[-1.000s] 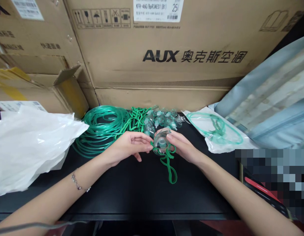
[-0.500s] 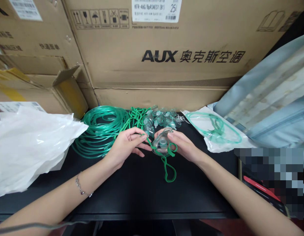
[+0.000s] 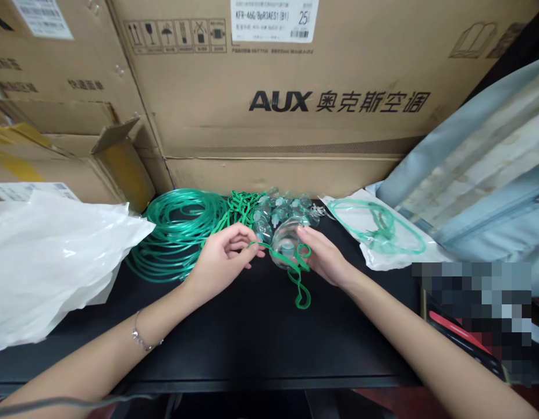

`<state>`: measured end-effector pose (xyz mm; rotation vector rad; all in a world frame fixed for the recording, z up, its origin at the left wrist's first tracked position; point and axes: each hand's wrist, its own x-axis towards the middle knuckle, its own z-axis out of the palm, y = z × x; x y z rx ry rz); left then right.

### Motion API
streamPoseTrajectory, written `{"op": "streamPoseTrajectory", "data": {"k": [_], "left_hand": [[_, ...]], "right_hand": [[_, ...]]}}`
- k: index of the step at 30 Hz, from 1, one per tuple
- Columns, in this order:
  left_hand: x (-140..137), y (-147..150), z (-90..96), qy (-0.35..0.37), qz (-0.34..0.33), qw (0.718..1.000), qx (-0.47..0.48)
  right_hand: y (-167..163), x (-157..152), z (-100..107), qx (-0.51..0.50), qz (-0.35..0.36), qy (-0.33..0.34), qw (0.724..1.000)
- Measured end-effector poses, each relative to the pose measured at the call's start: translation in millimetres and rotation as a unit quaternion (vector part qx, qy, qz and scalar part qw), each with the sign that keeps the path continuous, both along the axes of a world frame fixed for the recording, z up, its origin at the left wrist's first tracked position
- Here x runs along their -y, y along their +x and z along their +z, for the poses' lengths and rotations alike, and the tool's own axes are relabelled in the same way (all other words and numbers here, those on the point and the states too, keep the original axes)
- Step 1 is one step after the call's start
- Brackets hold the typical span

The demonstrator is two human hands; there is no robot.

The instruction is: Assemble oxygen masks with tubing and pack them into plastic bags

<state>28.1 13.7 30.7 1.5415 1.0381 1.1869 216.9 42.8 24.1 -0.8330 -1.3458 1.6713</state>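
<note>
Right hand (image 3: 322,257): gripping clear, domed plastic mask (image 3: 287,247), apparently for steadiness. Left hand (image 3: 223,256): pinching flat green fabric-like strap (image 3: 278,256), likely for tension.

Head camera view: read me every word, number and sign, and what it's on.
"AUX 奥克斯空调": large brown cardboard box.
"KFR-46G/BpR3AES1(B1)": white paper label on that box.
"25": same label.
"快递面单": brown cardboard panel, left.
Arrow, glass, umbrella signs: large box.
Remaining print: too small or blurred.

Tubing (image 3: 171,247) left of mask (image 3: 285,248), carton (image 3: 269,131) behind
</note>
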Motion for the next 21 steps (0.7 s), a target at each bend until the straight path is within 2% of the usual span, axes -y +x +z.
{"op": "streamPoseTrajectory", "data": {"k": [6, 12, 16, 21], "left_hand": [[1.7, 0.0, -2.3, 0.033, -0.027, 0.998, -0.042], [1.1, 2.8, -4.2, -0.030, -0.010, 0.999, -0.030], [-0.4, 1.4, -0.8, -0.052, -0.010, 0.998, 0.014], [0.4, 1.0, 1.7, -0.076, 0.030, 0.993, 0.082]], "right_hand": [[0.2, 2.5, -0.9, 0.015, 0.031, 0.000, 0.999], [-1.0, 3.0, -1.1, -0.023, 0.088, 0.008, 0.996], [-1.6, 2.7, -0.2, -0.013, 0.047, 0.012, 0.999], [-1.0, 0.1, 2.0, -0.025, -0.017, -0.007, 1.000]]}}
